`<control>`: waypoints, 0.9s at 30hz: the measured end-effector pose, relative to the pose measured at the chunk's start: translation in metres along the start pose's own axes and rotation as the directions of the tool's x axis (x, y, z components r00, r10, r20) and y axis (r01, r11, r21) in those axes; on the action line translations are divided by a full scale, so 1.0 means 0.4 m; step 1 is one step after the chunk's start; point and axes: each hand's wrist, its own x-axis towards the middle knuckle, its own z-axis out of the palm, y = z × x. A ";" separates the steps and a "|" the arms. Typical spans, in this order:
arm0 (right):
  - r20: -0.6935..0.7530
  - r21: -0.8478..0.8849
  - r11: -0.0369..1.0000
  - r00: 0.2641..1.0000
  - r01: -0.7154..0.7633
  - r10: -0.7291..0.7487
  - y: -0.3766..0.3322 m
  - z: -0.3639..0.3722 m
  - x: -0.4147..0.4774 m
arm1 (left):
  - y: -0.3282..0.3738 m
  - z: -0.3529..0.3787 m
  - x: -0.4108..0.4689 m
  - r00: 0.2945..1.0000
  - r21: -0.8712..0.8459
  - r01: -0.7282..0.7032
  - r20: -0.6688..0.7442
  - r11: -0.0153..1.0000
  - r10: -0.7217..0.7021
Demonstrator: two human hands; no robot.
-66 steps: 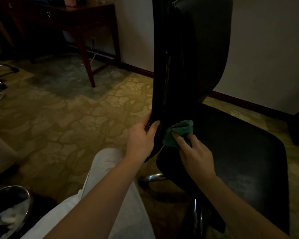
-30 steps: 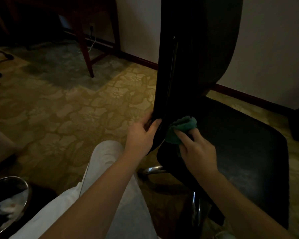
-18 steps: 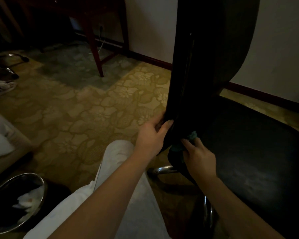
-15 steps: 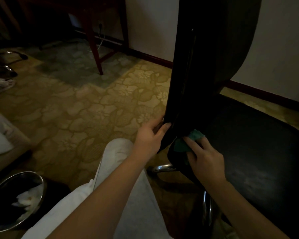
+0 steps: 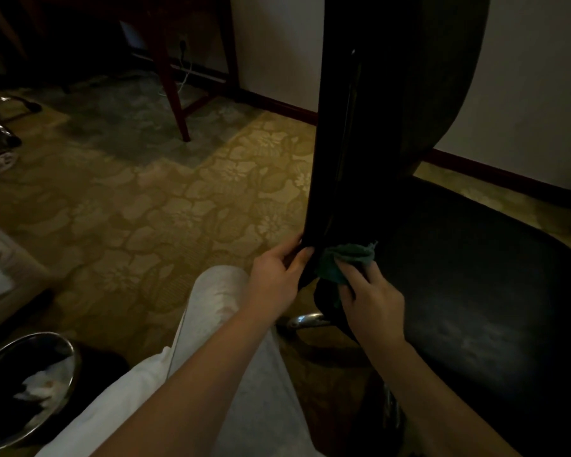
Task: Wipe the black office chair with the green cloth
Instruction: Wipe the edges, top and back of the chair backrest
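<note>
Your right hand (image 5: 373, 303) has its grip closed around the bunched green cloth (image 5: 345, 260), pressing it into the crease where the tall black backrest (image 5: 386, 127) meets the black padded seat (image 5: 475, 291) of the office chair. Your left hand (image 5: 277, 282) pinches the near edge of the backrest low down, fingers wrapped round it, holding it steady.

Judging by where the cloth sits, you are working the joint at the base of the backrest; the wide seat shows a dull grey haze (dust or only glare, hard to tell in this dim light), so most of it probably remains to be wiped.

The chair stands on a yellow floral carpet (image 5: 178, 209) near a pale wall (image 5: 524, 77), a red-brown wooden table leg (image 5: 170, 84) behind, and a shiny metal bin (image 5: 67, 374) by your knee.
</note>
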 end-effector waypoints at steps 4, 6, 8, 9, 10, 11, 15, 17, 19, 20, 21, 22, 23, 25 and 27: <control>0.054 -0.009 1.000 0.998 0.017 -0.017 0.009 0.029 -0.001 | -0.003 0.004 -0.001 1.000 -0.014 0.002 0.000 1.000 -0.002; 0.094 -0.005 1.000 0.995 0.017 -0.016 0.010 0.049 -0.004 | 0.004 0.006 -0.005 1.000 -0.016 0.003 0.006 1.000 -0.003; 0.139 0.006 1.000 0.990 0.020 -0.020 0.005 0.064 -0.004 | 0.008 0.006 -0.008 1.000 -0.010 0.002 0.005 1.000 -0.002; 0.157 0.015 1.000 0.987 0.018 -0.020 0.001 0.066 -0.003 | 0.010 0.004 -0.009 1.000 -0.012 0.000 0.001 1.000 0.000; 0.163 0.022 1.000 0.986 0.016 -0.019 -0.001 0.067 -0.003 | 0.011 0.004 -0.009 1.000 -0.013 -0.001 0.000 1.000 0.001; 0.164 0.023 1.000 0.986 0.014 -0.018 -0.004 0.064 -0.002 | 0.012 0.003 -0.009 1.000 -0.014 0.000 0.003 1.000 0.000; 0.048 0.043 0.998 0.998 0.040 -0.042 0.013 0.002 -0.011 | 0.012 -0.001 -0.007 1.000 -0.027 -0.003 0.017 1.000 0.003; -0.036 0.060 0.998 0.999 0.037 -0.035 0.026 -0.042 -0.015 | 0.012 -0.002 -0.011 1.000 -0.025 0.002 0.025 1.000 -0.001; -0.076 0.072 0.996 0.996 0.043 -0.037 0.028 -0.066 -0.007 | 0.013 -0.002 -0.018 1.000 -0.010 -0.001 0.027 1.000 0.002; -0.074 0.065 0.997 0.997 0.040 -0.035 0.024 -0.065 -0.004 | 0.014 -0.001 -0.020 1.000 -0.004 -0.006 0.028 1.000 0.006; -0.049 0.050 0.998 0.998 0.034 -0.032 0.019 -0.054 0.000 | 0.016 0.001 -0.022 1.000 -0.001 -0.007 0.028 1.000 0.007; -0.007 0.031 0.999 1.000 0.024 -0.024 0.012 -0.038 0.003 | 0.018 0.001 -0.023 1.000 0.003 -0.005 0.029 1.000 0.005; 0.073 0.020 1.000 0.997 0.015 -0.017 0.006 -0.021 0.003 | 0.022 0.000 -0.024 1.000 0.002 -0.004 0.030 1.000 0.004; 0.298 -0.026 0.999 0.954 -0.029 0.035 0.002 0.010 -0.003 | 0.023 -0.004 -0.021 0.999 0.002 0.001 0.039 1.000 -0.001; 0.407 -0.064 0.991 0.903 -0.119 0.135 0.019 0.018 -0.019 | 0.021 -0.009 -0.015 0.998 0.014 0.017 0.058 1.000 -0.018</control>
